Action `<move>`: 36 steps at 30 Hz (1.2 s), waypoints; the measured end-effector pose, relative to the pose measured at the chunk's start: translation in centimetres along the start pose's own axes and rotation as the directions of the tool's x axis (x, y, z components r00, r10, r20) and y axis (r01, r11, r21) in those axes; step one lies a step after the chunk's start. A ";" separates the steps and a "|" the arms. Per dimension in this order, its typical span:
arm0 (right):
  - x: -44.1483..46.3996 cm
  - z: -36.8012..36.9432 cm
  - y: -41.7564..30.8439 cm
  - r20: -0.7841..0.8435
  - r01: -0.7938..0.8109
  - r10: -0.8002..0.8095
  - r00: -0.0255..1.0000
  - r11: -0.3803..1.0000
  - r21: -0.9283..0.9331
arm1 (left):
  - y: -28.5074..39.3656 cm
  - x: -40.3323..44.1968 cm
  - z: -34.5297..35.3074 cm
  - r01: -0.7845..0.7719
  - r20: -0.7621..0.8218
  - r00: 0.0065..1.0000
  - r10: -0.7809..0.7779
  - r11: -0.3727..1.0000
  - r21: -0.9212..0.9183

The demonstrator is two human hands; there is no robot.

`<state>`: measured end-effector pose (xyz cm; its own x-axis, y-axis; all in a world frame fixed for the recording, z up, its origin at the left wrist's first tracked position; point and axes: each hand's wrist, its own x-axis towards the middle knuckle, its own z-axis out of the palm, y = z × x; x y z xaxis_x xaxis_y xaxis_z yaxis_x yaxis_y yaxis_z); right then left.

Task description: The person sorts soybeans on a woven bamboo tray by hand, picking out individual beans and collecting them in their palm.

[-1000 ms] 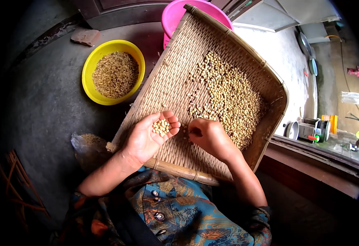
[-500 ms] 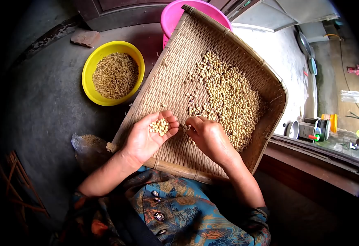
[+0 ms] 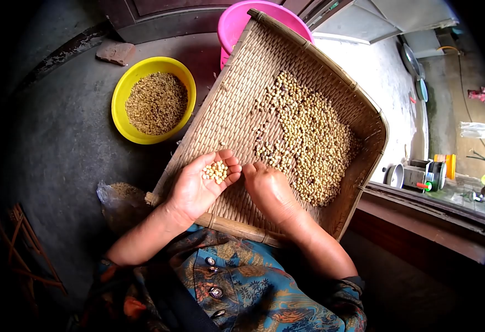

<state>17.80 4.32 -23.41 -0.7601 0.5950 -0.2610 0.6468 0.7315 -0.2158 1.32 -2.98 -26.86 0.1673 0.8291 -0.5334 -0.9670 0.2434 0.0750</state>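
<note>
The woven tray [image 3: 231,105] lies slantwise in front of the person, its near edge against the patterned jacket [image 3: 242,276], which probably helps steady it while both hands are busy. The main spread of beans [image 3: 323,146] fills the tray's right half, close to its raised side wall — a wall that likely stops them rolling off — while the tray's left half shows mostly bare weave. Above the near part of the tray, the left hand [image 3: 191,189] is palm up, its fingers curled gently into a shallow cup with a small heap of pale beans [image 3: 215,172]; the cupping seems meant to keep them from spilling. Just beside it, over the tray's near middle, the right hand [image 3: 273,191] is turned knuckles up with its fingers bent in a narrow bunch; the tips are hidden, so I cannot tell whether they pinch anything. Left of the tray, on the floor, a yellow basin [image 3: 118,105] contains small brownish pieces [image 3: 156,103], and its high rim appears to keep them together. At the tray's far end, a pink basin [image 3: 232,25] is partly covered by it; whether it supports the tray is unclear.
</note>
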 end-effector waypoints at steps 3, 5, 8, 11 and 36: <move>0.1 -0.7 1.0 -0.022 -0.091 0.102 0.995 0.953 0.289 | 0.0 0.0 -0.1 -0.019 -0.003 1.000 0.019 1.000 0.016; -0.1 -3.3 1.1 0.012 -0.130 0.146 0.989 0.837 0.531 | -0.1 -0.1 0.0 -0.032 -0.025 0.999 0.033 0.999 0.035; -0.5 -6.9 -0.2 0.084 -0.152 0.157 0.984 0.497 0.854 | -0.1 -0.3 0.4 -0.024 0.014 1.000 0.023 0.998 0.057; -0.9 -7.8 0.5 0.069 -0.168 0.167 0.984 0.708 0.686 | 0.0 -0.5 0.9 -0.013 -0.003 1.000 0.013 0.999 0.035; -1.2 0.7 0.3 -0.048 -0.014 0.011 0.999 0.998 -0.067 | -0.3 0.2 -0.7 0.018 0.004 1.000 -0.018 0.999 -0.027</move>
<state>18.93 3.58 -23.84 -0.7549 0.6185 -0.2182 0.6520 0.7435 -0.1484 1.46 -3.21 -27.53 0.1858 0.8264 -0.5315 -0.9687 0.2448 0.0421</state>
